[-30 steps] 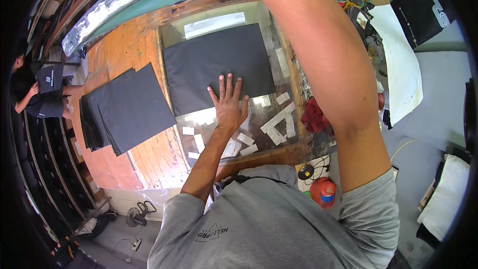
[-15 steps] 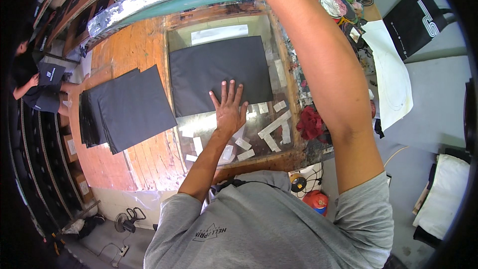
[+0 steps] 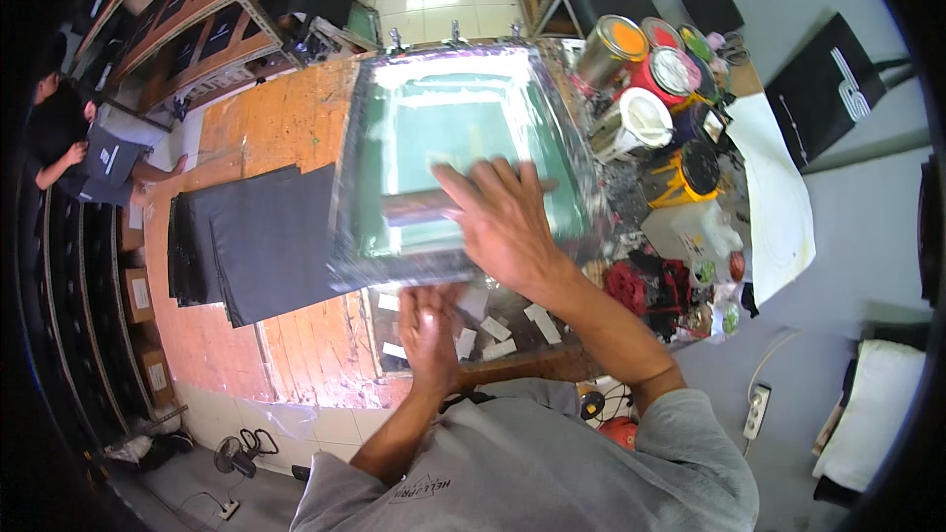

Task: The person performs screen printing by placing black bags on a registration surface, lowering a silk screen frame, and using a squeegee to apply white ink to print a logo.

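I see R hand (image 3: 507,222) spread flat on screen frame (image 3: 463,163), gripping nothing. L hand (image 3: 431,327) open, under frame's near edge. Frame lies ahead of both hands; squeegee (image 3: 419,207) crosswise, R nearer.

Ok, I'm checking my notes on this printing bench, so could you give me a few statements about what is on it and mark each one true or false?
1. The right hand rests on the framed printing screen. True.
2. The left hand is raised high above the screen. False: it lies low at the screen's near edge, on the bench by pale tape strips.
3. A stack of black sheets lies to the left of the screen. True.
4. The open paint cans stand on the left of the bench. False: they stand to the right of the screen.
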Tool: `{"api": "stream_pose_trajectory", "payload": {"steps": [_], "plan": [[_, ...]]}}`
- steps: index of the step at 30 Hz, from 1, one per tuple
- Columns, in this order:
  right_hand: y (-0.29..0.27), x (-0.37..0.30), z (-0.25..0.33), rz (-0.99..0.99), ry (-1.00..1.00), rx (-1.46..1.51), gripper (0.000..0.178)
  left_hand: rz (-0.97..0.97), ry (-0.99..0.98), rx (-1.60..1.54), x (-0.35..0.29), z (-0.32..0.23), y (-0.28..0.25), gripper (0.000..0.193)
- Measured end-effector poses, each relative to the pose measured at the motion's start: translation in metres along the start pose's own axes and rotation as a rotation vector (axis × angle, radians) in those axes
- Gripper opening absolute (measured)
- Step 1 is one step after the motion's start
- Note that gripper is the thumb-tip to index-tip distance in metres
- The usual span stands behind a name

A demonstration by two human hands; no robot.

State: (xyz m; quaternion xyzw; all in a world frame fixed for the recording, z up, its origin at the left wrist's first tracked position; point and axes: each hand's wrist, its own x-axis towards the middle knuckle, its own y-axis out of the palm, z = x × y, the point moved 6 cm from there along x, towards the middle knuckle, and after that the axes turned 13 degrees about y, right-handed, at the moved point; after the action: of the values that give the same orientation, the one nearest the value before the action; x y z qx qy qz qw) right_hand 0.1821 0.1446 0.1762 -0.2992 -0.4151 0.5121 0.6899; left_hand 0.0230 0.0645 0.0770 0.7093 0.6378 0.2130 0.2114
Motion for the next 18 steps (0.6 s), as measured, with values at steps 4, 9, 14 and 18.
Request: {"api": "stream_pose_trajectory", "payload": {"steps": [4,9,14,18], "plan": [[0.064,0.019,-0.067,0.093,0.093,0.097,0.040,-0.362,-0.509,-0.293,-0.022,0.047,-0.039,0.046],[0.106,0.117,-0.114,0.008,0.066,-0.124,0.034,-0.522,-0.622,-0.276,-0.028,0.093,-0.075,0.034],[0.158,0.193,-0.128,-0.167,-0.030,-0.305,0.044,-0.512,-0.586,-0.236,-0.033,0.092,-0.076,0.023],[0.185,0.209,-0.123,-0.096,0.017,-0.321,0.050,-0.523,-0.579,-0.208,-0.031,0.083,-0.071,0.017]]}}
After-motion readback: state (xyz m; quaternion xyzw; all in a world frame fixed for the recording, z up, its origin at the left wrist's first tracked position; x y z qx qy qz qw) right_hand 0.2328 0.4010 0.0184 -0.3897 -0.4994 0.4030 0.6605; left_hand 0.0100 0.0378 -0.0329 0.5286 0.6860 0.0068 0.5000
